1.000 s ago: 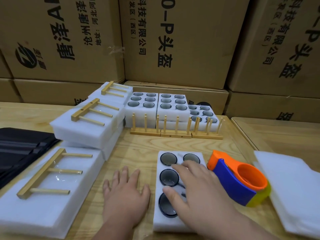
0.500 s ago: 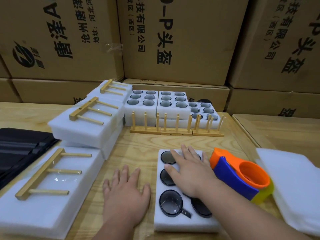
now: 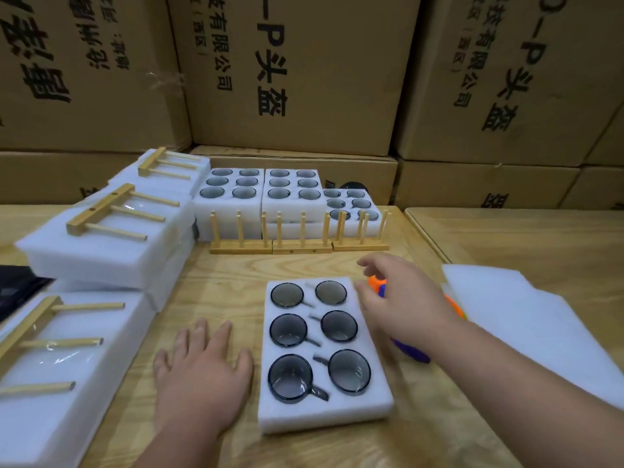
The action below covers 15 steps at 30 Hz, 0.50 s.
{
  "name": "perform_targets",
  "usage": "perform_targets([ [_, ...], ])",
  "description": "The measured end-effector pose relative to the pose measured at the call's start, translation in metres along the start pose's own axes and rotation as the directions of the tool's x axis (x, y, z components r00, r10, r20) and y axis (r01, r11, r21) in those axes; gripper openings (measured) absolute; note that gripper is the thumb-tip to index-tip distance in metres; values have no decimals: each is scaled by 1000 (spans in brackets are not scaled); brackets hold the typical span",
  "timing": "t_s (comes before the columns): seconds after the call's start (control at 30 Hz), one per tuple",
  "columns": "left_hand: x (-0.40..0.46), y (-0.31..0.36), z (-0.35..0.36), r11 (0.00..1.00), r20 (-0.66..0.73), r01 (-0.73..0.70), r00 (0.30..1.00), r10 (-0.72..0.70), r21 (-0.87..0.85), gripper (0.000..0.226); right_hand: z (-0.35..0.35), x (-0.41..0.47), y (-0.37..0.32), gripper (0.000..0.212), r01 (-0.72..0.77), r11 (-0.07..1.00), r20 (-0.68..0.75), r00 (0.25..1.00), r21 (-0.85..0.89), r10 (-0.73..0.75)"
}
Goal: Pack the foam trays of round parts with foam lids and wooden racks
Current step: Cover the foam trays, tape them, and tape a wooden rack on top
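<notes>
- Foam tray of round parts lies flat near the front of the wooden table, straight ahead, between the two hands – white, thick, six round pockets in two columns, each holding a dark glass cup with a small handle.
- Every pocket looks filled and nothing covers the tray, so the step in hand seems to be fetching its cover.
- Left hand rests palm down on the table just left of the tray, fingers straight and spread, holding nothing.
- Right hand hovers just beside the tray's far right corner, fingers loosely curled and empty, above an orange and blue tape dispenser.
- Next move likely calls for a foam lid from the sheets at right – laid square over the cups, then a wooden rack from the row behind.
</notes>
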<state>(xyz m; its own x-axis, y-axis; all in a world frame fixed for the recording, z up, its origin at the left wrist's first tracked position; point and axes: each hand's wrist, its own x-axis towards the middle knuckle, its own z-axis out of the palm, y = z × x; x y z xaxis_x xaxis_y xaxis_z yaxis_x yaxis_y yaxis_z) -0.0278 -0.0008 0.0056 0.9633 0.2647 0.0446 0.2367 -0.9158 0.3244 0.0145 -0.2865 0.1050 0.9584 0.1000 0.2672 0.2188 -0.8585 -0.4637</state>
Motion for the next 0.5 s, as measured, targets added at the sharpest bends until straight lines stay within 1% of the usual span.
perform_targets([
  [0.07, 0, 2, -2, 1000, 6, -1, 1000, 1, -4, 69, -20, 3, 21, 34, -65, 998, -71, 995, -3, 65],
  [0.13, 0, 3, -4, 1000, 11, -3, 1000, 3, -5, 69, -40, 8, 46, 33, -160, 987, -130, 979, -18, 156],
  [0.27, -4, 3, -5, 1000, 14, -5, 1000, 5, 0, 68, -74, 14, 98, 40, -387, 922, -189, 906, -8, 379],
  [0.37, -5, 3, -6, 1000, 21, -1, 1000, 0, 10, 68, -93, 10, 130, 50, -547, 837, -179, 823, 5, 539],
  [0.43, -5, 2, -7, 1000, 23, 2, 1000, -2, 10, 69, -102, 7, 147, 59, -647, 762, -187, 752, -28, 632],
  [0.5, -4, 3, -6, 1000, 25, 3, 1000, -4, 11, 69, -108, 3, 159, 73, -744, 665, -155, 666, -65, 730],
])
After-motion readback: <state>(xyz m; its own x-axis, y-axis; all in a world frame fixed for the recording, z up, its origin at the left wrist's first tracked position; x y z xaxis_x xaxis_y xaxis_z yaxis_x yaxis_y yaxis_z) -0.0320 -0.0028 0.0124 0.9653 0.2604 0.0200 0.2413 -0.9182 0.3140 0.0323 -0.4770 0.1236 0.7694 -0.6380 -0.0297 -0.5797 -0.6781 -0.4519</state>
